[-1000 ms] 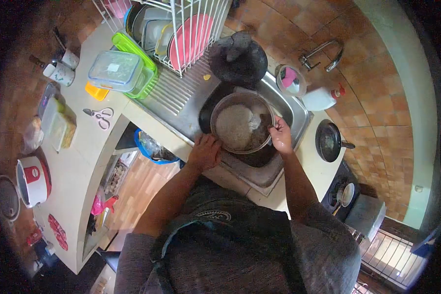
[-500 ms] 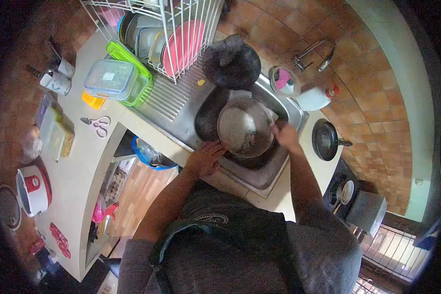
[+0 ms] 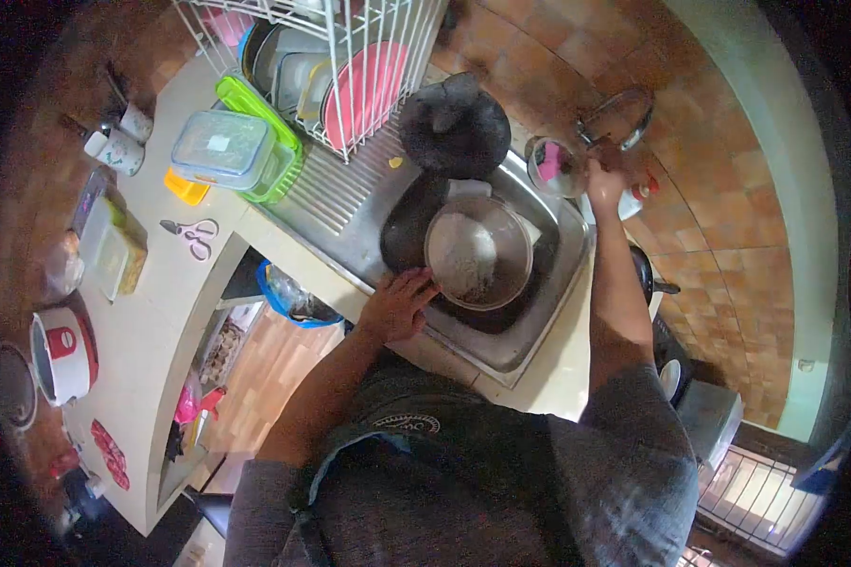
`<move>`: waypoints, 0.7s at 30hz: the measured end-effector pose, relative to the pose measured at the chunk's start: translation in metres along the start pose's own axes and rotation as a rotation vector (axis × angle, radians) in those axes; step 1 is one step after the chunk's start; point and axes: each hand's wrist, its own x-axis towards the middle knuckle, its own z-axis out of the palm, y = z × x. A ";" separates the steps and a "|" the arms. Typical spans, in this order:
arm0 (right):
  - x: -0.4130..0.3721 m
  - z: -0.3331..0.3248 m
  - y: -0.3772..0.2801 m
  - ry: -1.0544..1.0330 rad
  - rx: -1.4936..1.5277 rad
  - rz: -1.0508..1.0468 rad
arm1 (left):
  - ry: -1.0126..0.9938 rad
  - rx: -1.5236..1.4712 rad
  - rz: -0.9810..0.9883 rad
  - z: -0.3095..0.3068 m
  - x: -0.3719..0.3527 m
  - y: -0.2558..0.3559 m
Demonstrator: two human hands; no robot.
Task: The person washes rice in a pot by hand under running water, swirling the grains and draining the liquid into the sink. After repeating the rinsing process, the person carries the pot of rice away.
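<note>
A round bowl (image 3: pixel 501 274) with white powdery or grainy contents stands in the steel sink (image 3: pixel 553 326). My left hand (image 3: pixel 399 304) lies at the sink's near edge, fingers stretched out and fingertips against the bowl's rim. Up at the wall, my right hand (image 3: pixel 607 180) is at the faucet (image 3: pixel 638 118), its fingers closed about the handle and slightly blurred. Below that hand, a white bottle (image 3: pixel 629 203) with a red top is partly hidden. Beside it sits a small tub (image 3: pixel 543 168) with something pink inside. A dark pan (image 3: pixel 454 128) rests at the sink's back edge.
A white wire dish rack (image 3: pixel 345 85) with plates stands at back left. Plastic containers (image 3: pixel 219 151) and scissors (image 3: pixel 194 234) lie on the left counter, with a white-and-red pot (image 3: pixel 61 354) farther along. A frying pan (image 3: pixel 641 269) is partly behind my right arm.
My right hand has left the bowl's right rim and moved up and right to the faucet. My left hand stays by the bowl. The view has shifted slightly.
</note>
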 end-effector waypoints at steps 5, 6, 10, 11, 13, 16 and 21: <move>0.021 -0.013 0.008 -0.148 -0.210 0.160 | -0.135 0.023 -0.042 -0.003 0.001 0.006; 0.022 -0.013 0.012 -0.145 -0.214 0.166 | -0.124 0.021 -0.021 -0.002 0.002 0.004; -0.012 -0.017 -0.011 -0.159 -0.169 0.042 | -0.093 0.103 0.025 -0.001 0.003 0.000; -0.025 -0.010 -0.006 -0.135 -0.145 -0.101 | -0.089 0.107 0.020 0.000 0.002 -0.001; -0.034 -0.006 -0.002 -0.117 -0.121 -0.245 | -0.070 0.067 0.011 0.004 0.001 -0.001; -0.039 -0.008 0.004 -0.186 -0.321 -0.420 | -0.175 0.054 -0.043 -0.010 0.005 0.007; -0.039 -0.010 -0.016 -0.349 -0.409 -0.295 | -0.133 0.067 -0.016 -0.002 0.003 0.004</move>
